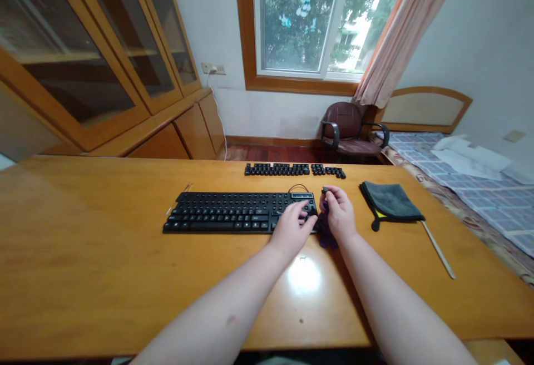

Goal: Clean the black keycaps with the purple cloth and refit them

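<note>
Table: we log a wooden table (83, 231) carrying all items below.
Keyboard: black keyboard (233, 215), long axis running left-right across table, approx. centre.
Caps: we see a row of loose keycaps (294, 169) lying parallel, beyond keyboard.
Cloth: grey microfibre cloth (390, 201), well right of hands.
L hand: left hand (292, 228) resting on keyboard's right end; grip loose, spread, nothing held that we can see.
R hand: right hand (340, 215) just past keyboard's right end; grip narrow, pinching small black keycap (325, 190).
Under R palm: purple item (327, 238), kind unclear to us.
Relation: keycap lies just beyond keyboard's far right corner; L hand nearer keyboard, R hand nearer keycap row.
</note>
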Demonstrator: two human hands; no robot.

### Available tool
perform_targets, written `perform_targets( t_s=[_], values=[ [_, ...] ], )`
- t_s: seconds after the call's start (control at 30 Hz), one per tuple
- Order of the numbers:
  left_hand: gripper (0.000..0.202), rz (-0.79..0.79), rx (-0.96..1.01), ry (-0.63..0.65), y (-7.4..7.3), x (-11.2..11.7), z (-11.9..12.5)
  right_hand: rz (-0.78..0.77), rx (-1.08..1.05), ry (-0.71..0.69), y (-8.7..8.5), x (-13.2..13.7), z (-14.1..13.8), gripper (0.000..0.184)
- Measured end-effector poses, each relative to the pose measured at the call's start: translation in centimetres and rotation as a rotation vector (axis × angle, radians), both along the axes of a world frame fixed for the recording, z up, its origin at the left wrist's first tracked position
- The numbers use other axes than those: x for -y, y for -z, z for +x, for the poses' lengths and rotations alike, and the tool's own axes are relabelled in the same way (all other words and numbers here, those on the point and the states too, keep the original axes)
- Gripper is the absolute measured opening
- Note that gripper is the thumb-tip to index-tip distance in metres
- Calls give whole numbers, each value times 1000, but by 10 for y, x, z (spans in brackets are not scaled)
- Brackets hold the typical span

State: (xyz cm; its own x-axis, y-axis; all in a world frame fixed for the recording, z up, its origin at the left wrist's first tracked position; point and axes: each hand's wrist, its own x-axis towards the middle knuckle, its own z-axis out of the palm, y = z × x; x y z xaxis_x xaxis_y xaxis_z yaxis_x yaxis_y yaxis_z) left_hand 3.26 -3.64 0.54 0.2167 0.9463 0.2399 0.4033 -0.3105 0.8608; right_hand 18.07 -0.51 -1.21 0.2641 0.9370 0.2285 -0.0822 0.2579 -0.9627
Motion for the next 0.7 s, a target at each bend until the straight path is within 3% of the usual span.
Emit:
perform_targets(
  t_s=[0.23, 0.3, 0.37, 0.57, 0.7],
  values=[
    [59, -262, 137, 95, 21, 15, 21, -33, -282, -129, -6, -9, 1, 26],
    [63, -275, 168, 148, 23, 19, 24, -59, -367, -226, -8, -8, 0, 25],
    [65, -240, 153, 122, 23, 23, 24, -92, -393, -351, -11, -5, -2, 24],
    [13, -92, 40, 57, 18, 22, 19, -115, -338, -473, -12, 0, 0, 25],
    [13, -124, 189, 13, 18, 20, 20, -135, -315, -467, -11, 1, -1, 27]
  ],
)
